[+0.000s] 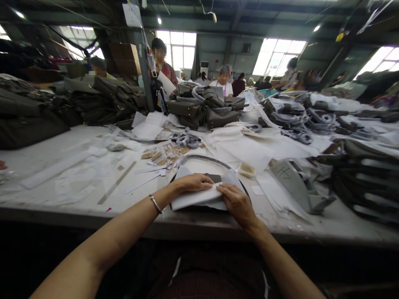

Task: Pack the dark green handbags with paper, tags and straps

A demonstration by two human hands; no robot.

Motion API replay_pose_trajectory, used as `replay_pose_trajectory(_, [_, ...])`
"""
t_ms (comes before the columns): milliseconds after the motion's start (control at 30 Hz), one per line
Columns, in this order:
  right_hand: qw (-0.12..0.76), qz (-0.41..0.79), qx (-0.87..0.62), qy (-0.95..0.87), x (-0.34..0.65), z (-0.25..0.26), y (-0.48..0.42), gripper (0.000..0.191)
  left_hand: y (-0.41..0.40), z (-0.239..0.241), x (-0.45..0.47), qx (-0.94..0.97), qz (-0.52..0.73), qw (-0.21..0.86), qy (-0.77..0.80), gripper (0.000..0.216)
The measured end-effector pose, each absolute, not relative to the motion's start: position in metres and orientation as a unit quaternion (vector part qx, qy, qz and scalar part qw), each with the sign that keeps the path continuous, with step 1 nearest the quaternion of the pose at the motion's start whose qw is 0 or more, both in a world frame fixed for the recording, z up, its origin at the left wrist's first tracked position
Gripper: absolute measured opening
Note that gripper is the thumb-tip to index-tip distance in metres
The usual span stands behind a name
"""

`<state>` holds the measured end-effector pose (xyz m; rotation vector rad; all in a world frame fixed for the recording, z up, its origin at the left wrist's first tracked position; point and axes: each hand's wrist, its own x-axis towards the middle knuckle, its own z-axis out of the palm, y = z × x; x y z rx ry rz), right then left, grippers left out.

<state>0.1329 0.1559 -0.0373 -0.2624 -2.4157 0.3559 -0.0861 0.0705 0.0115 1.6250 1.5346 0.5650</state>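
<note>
A folded white packing sheet (193,199) lies on top of a dark bag (215,178) at the table's front edge. The bag's curved handle (204,157) arches away behind my hands. My left hand (195,183) is closed over the sheet's upper edge, its fingertips curled toward the middle. From the other side my right hand (236,202) pinches the sheet's right end between thumb and fingers. Both hands nearly meet at the sheet's fold. Most of the bag is hidden beneath the sheet and my hands.
Beyond the bag lie tags (165,155) and wrapped rolled straps (187,140). White sheets (243,145) spread to the right, near a small dish (247,169) and a grey tape dispenser (293,185). Stacked dark bags (364,178) stand at right. Several people work across the table (71,185).
</note>
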Motion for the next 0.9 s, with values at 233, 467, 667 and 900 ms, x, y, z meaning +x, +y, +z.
replay_pose_trajectory(233, [0.356,0.095,-0.148,-0.918,0.134,-0.042,0.153,0.036,0.059,0.048,-0.090,0.688,0.069,0.394,0.606,0.086])
replay_pose_trajectory(467, [0.385,0.097,-0.143,-0.907,0.136,-0.036,0.148,0.028,0.065,0.048,-0.084,0.703,0.020,0.388,0.596,0.086])
replay_pose_trajectory(667, [0.375,0.109,-0.156,-0.907,0.137,-0.040,0.148,0.024,0.067,0.060,-0.077,0.731,-0.043,0.315,0.604,0.076])
replay_pose_trajectory(900, [0.392,0.130,-0.164,-0.896,0.140,-0.039,0.150,0.025,0.035,0.034,-0.064,0.746,0.040,0.123,0.654,0.057])
